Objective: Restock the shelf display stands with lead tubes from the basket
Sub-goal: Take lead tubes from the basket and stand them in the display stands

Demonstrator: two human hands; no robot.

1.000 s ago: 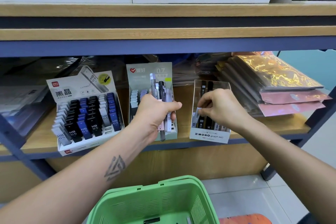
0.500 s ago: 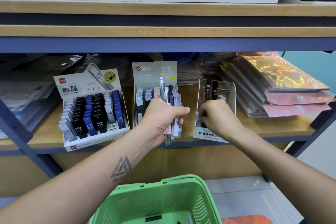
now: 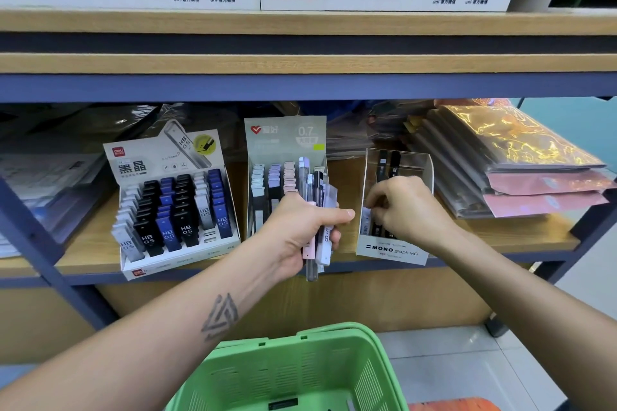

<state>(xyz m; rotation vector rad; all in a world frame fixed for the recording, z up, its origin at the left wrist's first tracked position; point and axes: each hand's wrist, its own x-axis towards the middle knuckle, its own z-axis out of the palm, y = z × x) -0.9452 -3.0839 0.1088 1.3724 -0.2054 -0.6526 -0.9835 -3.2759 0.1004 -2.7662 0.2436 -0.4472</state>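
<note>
Lead tubes point(image 3: 315, 210) are bunched upright in the left hand point(image 3: 302, 233), fist wrapped round a mixed handful of clear, pink, black and white ones, thumb lying across the front, ends poking out above and below the fist. That hand sits right in front of the middle stand.

Going left to right on the wooden shelf point(image 3: 86, 250): a white display stand point(image 3: 173, 210) packed with black, blue and grey HB 0.5 tubes, then the grey 0.7 stand point(image 3: 283, 143) with rows of pale tubes, then the clear MONO stand point(image 3: 394, 250) with a few dark tubes standing at the back. Further right is a stack of shiny packets point(image 3: 521, 160).

The right hand point(image 3: 405, 207) is reaching down into the MONO stand, wrist bent, fingers curled inward. They seem to pinch something small, but what exactly is hidden.

Both forearms stretch out over the green basket point(image 3: 300, 370) at the bottom.
</note>
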